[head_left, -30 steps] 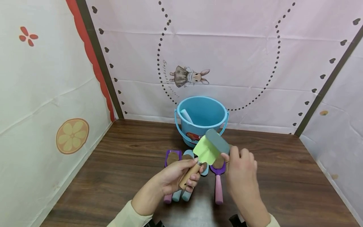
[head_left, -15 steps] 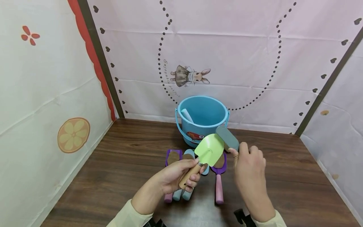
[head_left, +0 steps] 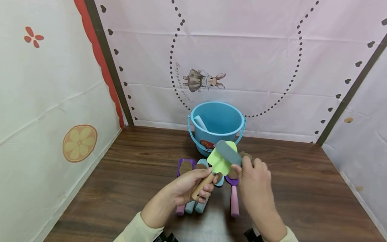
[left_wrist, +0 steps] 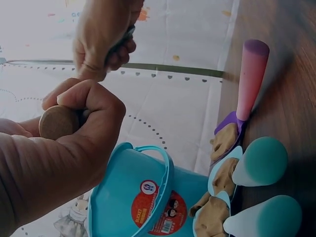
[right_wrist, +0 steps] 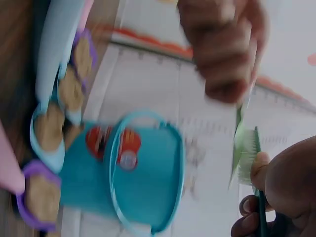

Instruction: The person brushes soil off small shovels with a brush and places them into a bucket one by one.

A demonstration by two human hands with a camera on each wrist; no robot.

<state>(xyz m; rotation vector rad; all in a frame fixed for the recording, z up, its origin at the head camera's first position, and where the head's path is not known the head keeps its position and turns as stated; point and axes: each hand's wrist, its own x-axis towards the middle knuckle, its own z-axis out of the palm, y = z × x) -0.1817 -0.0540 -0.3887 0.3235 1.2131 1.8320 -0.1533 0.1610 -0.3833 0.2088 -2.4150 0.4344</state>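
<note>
A blue bucket is set upright at the back of a wooden table; inside it, a pale-blue rod-like piece is leaned against the wall. In front of the bucket, two light-blue scoops and two purple scoops are laid, their bowls loaded with brown, sand-like material and turned toward it. Above these, a green trowel is held before the bucket by the left hand, its fingers wrapped around the wooden handle. A brush is gripped in the right hand's curled fingers, its bristles brought to the trowel blade; whether contact is made cannot be told.
</note>
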